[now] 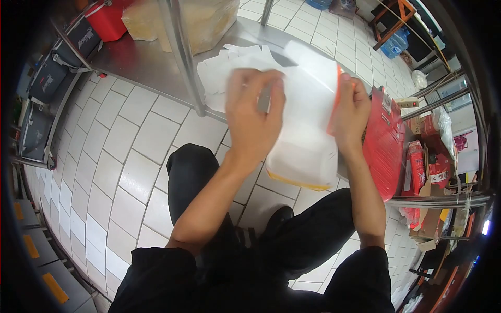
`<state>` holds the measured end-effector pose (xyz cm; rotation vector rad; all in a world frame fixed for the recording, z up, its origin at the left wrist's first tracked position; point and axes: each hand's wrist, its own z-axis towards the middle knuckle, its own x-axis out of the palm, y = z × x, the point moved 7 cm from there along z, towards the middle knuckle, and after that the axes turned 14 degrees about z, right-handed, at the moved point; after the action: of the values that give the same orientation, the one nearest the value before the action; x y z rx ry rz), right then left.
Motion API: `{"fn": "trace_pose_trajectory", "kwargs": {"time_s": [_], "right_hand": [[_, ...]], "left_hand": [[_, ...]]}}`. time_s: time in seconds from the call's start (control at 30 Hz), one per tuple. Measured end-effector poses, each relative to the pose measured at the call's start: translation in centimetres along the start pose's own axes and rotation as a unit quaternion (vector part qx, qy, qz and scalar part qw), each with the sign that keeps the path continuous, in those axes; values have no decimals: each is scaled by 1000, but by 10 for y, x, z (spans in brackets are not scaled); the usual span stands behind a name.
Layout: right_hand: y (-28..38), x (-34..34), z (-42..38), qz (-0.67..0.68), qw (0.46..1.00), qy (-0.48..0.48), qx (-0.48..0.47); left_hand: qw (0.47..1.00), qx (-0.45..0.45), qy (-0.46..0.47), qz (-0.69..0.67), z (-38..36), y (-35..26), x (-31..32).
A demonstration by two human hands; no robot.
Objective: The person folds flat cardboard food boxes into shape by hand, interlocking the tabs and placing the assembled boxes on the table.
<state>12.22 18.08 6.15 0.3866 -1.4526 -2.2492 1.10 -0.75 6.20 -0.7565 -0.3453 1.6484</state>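
A white cardboard food box (308, 99), partly folded with its flaps opened out, is held up in front of me above the floor. Orange and yellow show along its outer edges. My right hand (352, 109) grips its right side, fingers curled over the orange edge. At the box's left edge is my left hand (255, 107), slightly blurred, with thumb and fingers bent into a pinch against the cardboard. Just behind that hand, a pile of flat white card blanks (229, 68) lies on the metal shelf (125, 60).
A shelf post (182, 57) stands left of the pile. Large wrapped yellowish blocks (198, 26) and a red container (106, 21) sit farther back. On the right is a red plastic-wrapped pack (385, 146). Grey crates (47, 81) line the left side; my knees are below the box.
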Motion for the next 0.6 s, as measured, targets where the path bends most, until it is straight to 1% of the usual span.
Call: {"fn": "trace_pose_trajectory", "kwargs": {"time_s": [0.03, 0.1, 0.13, 0.17, 0.23, 0.27, 0.3, 0.33, 0.37, 0.43, 0.47, 0.5, 0.53, 0.57, 0.6], "right_hand": [[0, -9, 3, 6, 999, -35, -6], [5, -12, 4, 6, 999, -46, -5], [5, -13, 4, 5, 998, -58, 0], [2, -13, 4, 6, 998, -57, 1], [-2, -12, 7, 23, 999, -29, -27], [-2, -12, 10, 22, 999, -30, -28], [17, -8, 10, -59, 985, -22, -160], [29, -3, 7, -99, 969, -14, -224], [40, 2, 2, -137, 948, -11, -288], [62, 12, -12, -226, 925, 32, -305], [56, 21, -16, -124, 971, 81, -187], [57, 28, -23, -123, 971, 83, -189], [46, 36, -27, -47, 987, 118, -101], [34, 42, -32, 30, 988, 149, -10], [30, 43, -29, 87, 984, 151, -21]], "left_hand": [[1000, 0, 0, -1, 2, 1, 0], [994, -74, 24, -71, 7, 12, 3], [951, -179, 128, -216, 0, 21, 19], [951, -181, 128, -214, 0, 21, 15], [884, -282, 267, -261, -13, 25, 31], [883, -281, 267, -263, -14, 25, 34], [904, -266, 227, -247, -12, 27, 31], [922, -250, 185, -230, -9, 27, 28], [922, -251, 183, -230, -9, 26, 27], [935, -249, 156, -199, -8, 24, 21], [935, -249, 154, -199, -10, 24, 25], [953, -199, 118, -197, -9, 20, 26], [966, -149, 86, -193, -8, 16, 23], [966, -150, 89, -192, -11, 18, 24], [925, -230, 104, -285, -14, 23, 28]]}}
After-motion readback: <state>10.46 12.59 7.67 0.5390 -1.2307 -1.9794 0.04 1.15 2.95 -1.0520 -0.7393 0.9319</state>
